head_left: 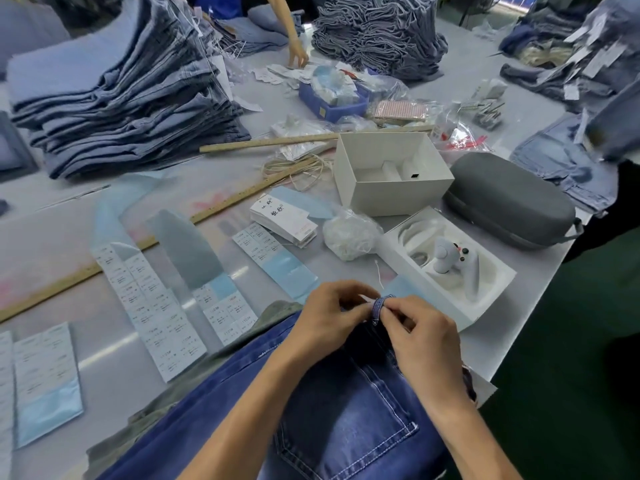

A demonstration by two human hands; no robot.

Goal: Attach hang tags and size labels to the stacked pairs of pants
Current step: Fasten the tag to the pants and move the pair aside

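dark blue denim, the pair of jeans (346,420) lies at the table's near edge, back pocket up with pale stitching. its belt loop (380,305) stands between both hands: the left hand (329,317) and right hand (420,327) each pinch it with curled fingertips. a thin white string (379,273) rises just beyond. glossy sheets of size labels (149,306) lie flat to the left; a stack of paper hang tags (282,218) sits farther off.

Grey worktable (114,368), dk green floor (571,410)
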